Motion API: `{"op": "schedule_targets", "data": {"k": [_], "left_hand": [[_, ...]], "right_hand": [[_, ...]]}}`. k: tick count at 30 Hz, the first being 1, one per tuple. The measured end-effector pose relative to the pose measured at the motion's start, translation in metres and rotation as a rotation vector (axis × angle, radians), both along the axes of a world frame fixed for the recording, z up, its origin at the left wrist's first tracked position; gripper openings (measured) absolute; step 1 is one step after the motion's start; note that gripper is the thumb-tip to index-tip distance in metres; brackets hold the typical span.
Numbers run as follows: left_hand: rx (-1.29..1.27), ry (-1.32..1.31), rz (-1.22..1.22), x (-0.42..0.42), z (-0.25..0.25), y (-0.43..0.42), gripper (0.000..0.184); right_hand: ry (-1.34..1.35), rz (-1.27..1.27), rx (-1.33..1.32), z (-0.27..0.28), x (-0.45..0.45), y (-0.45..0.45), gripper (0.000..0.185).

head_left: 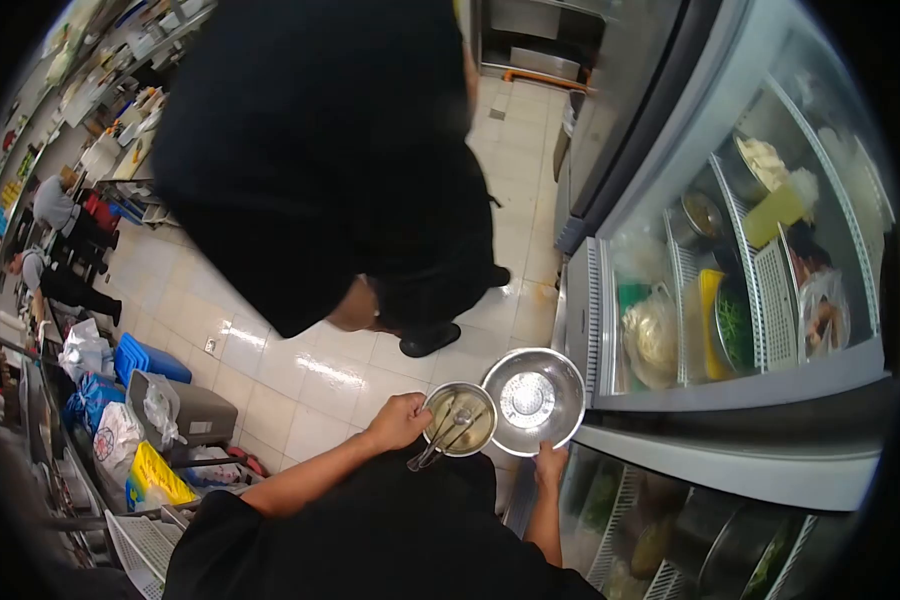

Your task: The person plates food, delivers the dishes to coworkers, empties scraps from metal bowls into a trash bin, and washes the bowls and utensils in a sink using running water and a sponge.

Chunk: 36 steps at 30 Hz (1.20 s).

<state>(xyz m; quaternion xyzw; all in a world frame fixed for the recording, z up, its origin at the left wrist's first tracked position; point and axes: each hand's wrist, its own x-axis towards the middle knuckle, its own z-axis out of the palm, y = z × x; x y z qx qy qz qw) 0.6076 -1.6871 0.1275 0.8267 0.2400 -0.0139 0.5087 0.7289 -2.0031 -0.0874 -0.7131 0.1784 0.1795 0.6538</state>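
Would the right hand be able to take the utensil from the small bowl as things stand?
Probably not: the right hand holds the large bowl by its rim, though the utensil lies uncovered in the small bowl.

Ahead of my left hand (398,420), bare floor (345,368) gives me room up to the co-worker (315,150), whose body blocks the way beyond. A bin (205,410) and bags (115,435) crowd the far left. Between my hands, two bowls (568,420) fill the gap. The fridge (720,392) walls off my right hand's (551,466) outer side, its frame close beside the larger bowl.
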Motion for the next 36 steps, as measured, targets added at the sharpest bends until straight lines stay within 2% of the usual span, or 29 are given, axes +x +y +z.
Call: {"op": "schedule_targets", "data": {"k": [3,4,7,11,15,19,21,22,24,25,27,28,32,36], "left_hand": [[-0.012,0.003,0.034,0.008,0.004,-0.005,0.023],[0.009,0.025,0.042,0.012,0.002,-0.005,0.022],[0.010,0.063,0.097,0.024,0.004,-0.002,0.023],[0.061,-0.023,0.165,0.040,-0.013,0.007,0.024],[0.098,-0.035,0.238,0.065,0.010,0.019,0.024],[0.126,-0.015,0.316,0.086,-0.006,0.047,0.025],[0.092,-0.010,0.377,0.101,-0.013,0.062,0.026],[0.116,-0.005,0.396,0.107,-0.019,0.071,0.025],[0.161,0.001,0.435,0.128,-0.024,0.091,0.024],[0.083,-0.003,0.469,0.137,-0.031,0.102,0.023],[0.099,0.017,0.478,0.159,-0.048,0.128,0.023],[0.080,0.029,0.502,0.173,-0.053,0.142,0.023],[0.109,0.049,0.530,0.222,-0.052,0.193,0.022],[0.097,-0.008,0.570,0.277,-0.048,0.241,0.018]], "right_hand": [[0.006,0.002,0.010,-0.011,0.000,0.001,0.021],[-0.100,0.030,-0.005,-0.043,0.001,-0.006,0.020],[-0.056,0.004,-0.012,-0.037,0.008,0.004,0.020],[-0.071,0.063,-0.022,-0.028,0.032,0.022,0.020],[-0.069,0.094,0.010,-0.007,0.068,0.049,0.017],[-0.011,0.090,-0.012,-0.002,0.109,0.081,0.012],[-0.022,0.012,0.124,-0.008,0.134,0.103,0.011],[0.058,0.064,0.064,0.012,0.146,0.112,0.026],[0.033,0.087,0.072,0.005,0.178,0.136,0.026],[0.014,0.100,0.089,0.002,0.190,0.142,0.025],[0.075,0.202,-0.037,0.028,0.221,0.168,0.014],[0.085,0.130,0.046,0.040,0.235,0.189,0.014],[0.075,0.190,-0.014,0.030,0.307,0.235,0.014],[0.118,0.263,-0.079,0.021,0.387,0.280,0.026]]}}
